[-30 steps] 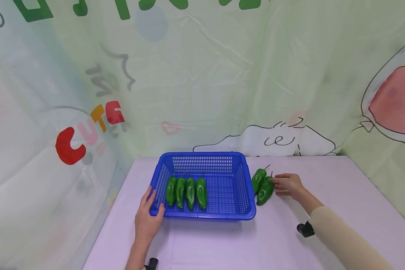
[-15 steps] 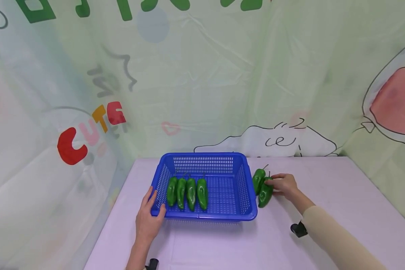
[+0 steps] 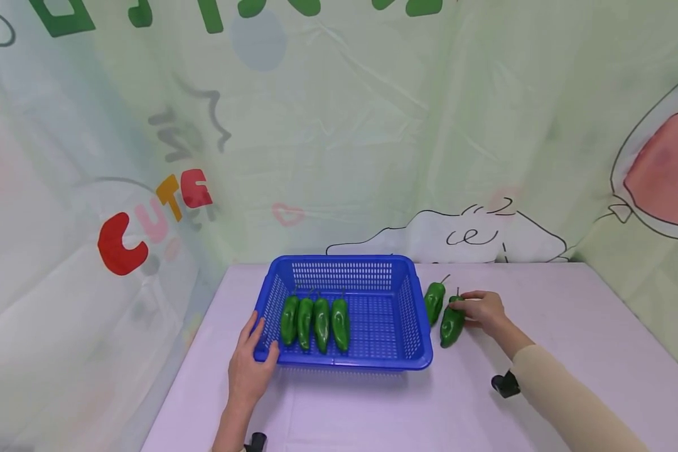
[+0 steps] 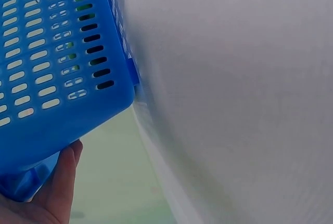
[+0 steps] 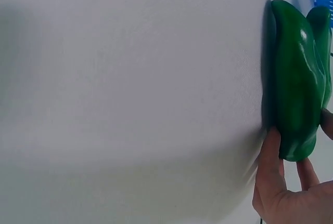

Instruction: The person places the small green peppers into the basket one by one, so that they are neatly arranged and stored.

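A blue plastic basket (image 3: pixel 344 362) with slotted walls stands on the table. Inside its left half, several green chili peppers (image 3: pixel 321 325) lie side by side, stems toward the back. My left hand (image 3: pixel 247 371) holds the basket's front left corner, thumb over the rim; in the left wrist view its fingers (image 4: pixel 63 182) curl at the rim. To the right of the basket, my right hand (image 3: pixel 484 311) pinches another green chili pepper (image 5: pixel 297 78) near its stem end, fingers and thumb on opposite sides. One more green chili pepper (image 3: pixel 434 301) lies between it and the basket wall.
The table (image 3: pixel 361 414) has a pale lilac cover. Behind and at the left hangs a printed curtain (image 3: pixel 339 138) with letters and drawings, meeting the table's far edge. Black wrist camera mounts (image 3: pixel 506 384) sit at both wrists.
My right hand has closed its fingers on the nearer loose chili pepper and shifted it slightly right, opening a gap from the other one. My left hand stays on the basket.
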### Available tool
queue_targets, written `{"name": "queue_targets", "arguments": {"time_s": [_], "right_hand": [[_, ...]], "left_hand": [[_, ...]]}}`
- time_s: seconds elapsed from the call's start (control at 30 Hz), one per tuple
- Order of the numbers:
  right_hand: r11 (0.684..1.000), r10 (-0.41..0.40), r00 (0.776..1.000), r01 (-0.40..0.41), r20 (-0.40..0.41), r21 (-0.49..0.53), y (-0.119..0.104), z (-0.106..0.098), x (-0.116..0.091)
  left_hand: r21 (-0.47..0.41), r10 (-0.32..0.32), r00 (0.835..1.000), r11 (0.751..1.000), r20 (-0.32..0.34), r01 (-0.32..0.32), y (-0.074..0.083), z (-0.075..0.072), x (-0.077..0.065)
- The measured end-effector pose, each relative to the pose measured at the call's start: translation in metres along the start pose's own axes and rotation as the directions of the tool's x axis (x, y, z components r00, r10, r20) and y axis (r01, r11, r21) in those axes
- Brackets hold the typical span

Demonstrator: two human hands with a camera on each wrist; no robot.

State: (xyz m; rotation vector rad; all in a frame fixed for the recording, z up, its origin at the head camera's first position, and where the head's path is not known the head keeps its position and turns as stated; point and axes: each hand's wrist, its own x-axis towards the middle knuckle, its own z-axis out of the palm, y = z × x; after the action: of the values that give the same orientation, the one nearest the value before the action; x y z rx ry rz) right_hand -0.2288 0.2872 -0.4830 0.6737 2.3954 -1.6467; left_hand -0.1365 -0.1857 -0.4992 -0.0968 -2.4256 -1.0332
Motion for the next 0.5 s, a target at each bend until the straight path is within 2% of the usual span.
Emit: {"name": "queue_targets", "arguments": {"time_s": [0.23, 0.5], "right_hand": [[1.000, 0.009, 1.000, -0.009, -0.004, 0.020, 0.001, -0.006, -0.002], [0.997, 0.021, 0.999, -0.023, 0.035, 0.069, -0.001, -0.019, -0.001]], "left_hand": [[0.007, 0.015, 1.000, 1.000, -0.009, -0.015, 0.000, 0.000, 0.000], [0.004, 0.022, 1.000, 1.000, -0.016, -0.022, -0.003, 0.001, -0.001]]}}
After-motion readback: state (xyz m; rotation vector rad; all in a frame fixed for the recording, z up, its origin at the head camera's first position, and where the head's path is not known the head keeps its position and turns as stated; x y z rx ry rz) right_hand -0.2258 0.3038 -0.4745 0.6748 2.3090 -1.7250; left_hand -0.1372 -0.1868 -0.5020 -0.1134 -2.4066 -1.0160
